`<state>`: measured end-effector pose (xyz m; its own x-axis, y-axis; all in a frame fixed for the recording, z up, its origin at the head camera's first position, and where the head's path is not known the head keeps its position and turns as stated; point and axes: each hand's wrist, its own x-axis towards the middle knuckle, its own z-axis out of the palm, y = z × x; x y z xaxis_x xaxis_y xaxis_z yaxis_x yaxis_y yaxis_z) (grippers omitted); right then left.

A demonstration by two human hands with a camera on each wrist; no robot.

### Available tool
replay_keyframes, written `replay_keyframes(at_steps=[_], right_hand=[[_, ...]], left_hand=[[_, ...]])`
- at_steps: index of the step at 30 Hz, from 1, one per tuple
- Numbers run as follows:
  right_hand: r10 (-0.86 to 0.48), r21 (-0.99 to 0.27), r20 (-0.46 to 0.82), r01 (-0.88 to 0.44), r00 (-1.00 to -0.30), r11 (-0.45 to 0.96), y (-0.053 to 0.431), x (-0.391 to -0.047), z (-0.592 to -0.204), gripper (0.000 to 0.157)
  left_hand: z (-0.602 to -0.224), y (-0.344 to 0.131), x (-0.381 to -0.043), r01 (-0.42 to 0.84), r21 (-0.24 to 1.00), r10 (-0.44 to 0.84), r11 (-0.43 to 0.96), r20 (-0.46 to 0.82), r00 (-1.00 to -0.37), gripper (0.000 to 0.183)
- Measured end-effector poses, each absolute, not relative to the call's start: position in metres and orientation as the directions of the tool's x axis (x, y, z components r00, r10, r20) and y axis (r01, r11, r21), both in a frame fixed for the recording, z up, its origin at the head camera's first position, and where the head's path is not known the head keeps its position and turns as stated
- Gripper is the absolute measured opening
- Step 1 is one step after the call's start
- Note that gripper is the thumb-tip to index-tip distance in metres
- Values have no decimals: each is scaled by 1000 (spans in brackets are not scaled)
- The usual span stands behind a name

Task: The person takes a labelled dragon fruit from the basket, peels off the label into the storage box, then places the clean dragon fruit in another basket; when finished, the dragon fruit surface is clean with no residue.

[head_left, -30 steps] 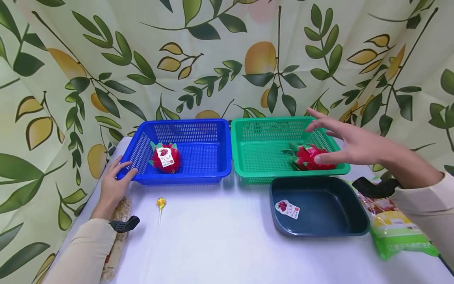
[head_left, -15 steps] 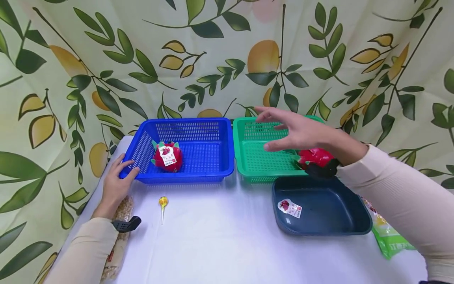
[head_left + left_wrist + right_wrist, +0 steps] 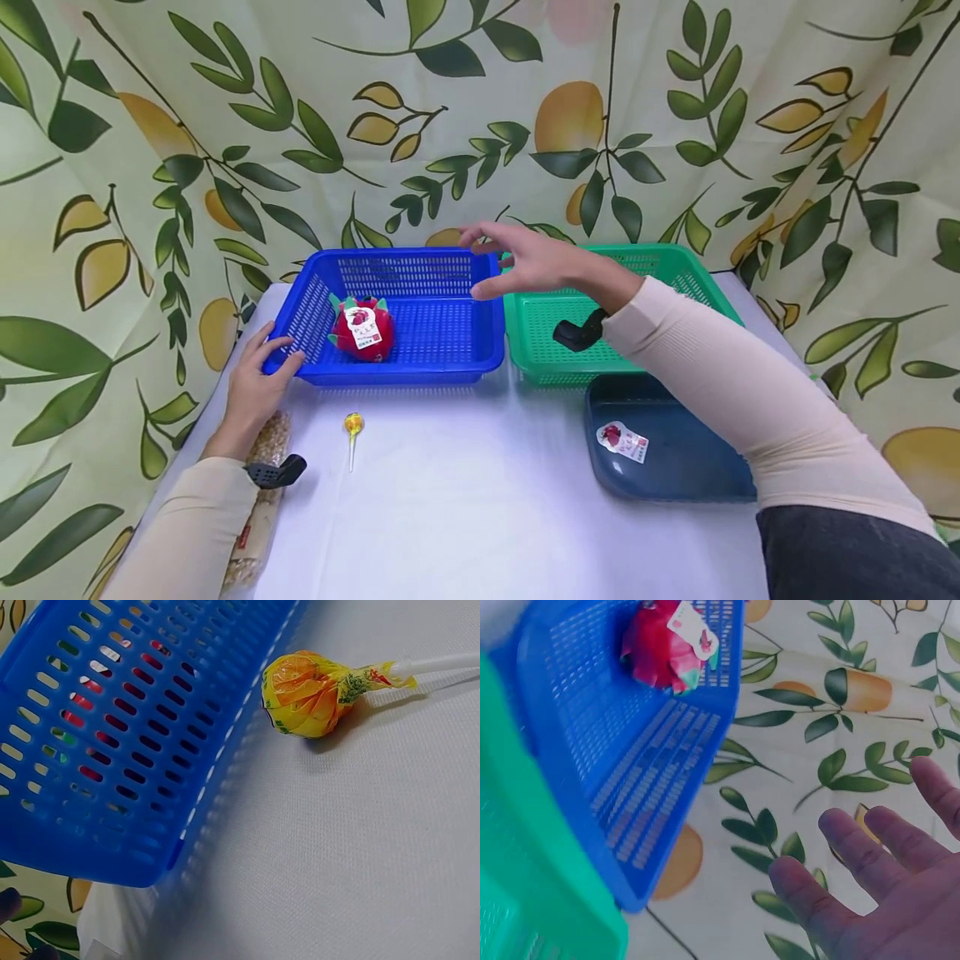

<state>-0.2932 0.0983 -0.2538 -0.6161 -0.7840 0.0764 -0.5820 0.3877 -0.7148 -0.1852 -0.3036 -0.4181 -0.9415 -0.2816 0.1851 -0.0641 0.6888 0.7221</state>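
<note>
My left hand (image 3: 255, 387) is at the front left corner of the blue basket (image 3: 420, 367), fingers loosely bent beside the rim. In this basket lies a red dragon fruit (image 3: 362, 330) with green tips and a white label, seen also from above in the right wrist view (image 3: 660, 645). Empty and spread, my right hand (image 3: 528, 262) hovers over the blue basket's right end, overlapping its rim in the head view; the right wrist view shows the straight fingers (image 3: 862, 851). The right forearm passes over the green basket (image 3: 547, 367) and hides much of its inside.
A yellow-wrapped lollipop (image 3: 353, 425) lies in front of the blue basket. At front right stands a dark blue tub (image 3: 667, 467) bearing a dragon fruit label (image 3: 622, 442). A long bag of pale pieces (image 3: 258, 508) lies under the left forearm. Patterned cloth rises behind.
My right hand has swept left from above the green basket to the blue basket's right end. Its arm now covers the dragon fruit in the green basket. The left hand stays in place.
</note>
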Motion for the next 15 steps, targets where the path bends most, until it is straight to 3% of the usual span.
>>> replay_keyframes(at_steps=[5,15], right_hand=[[-808,-761,68,-554,-585,337,64,-313,-272,69],[-803,-727,-9,-548,-596,415,16,-342,-301,72]], left_hand=[[-417,-306,-184,-64,717,-276,694,182,-944,51],[-416,-306,-185,-40,724,-264,689,198,-944,49]])
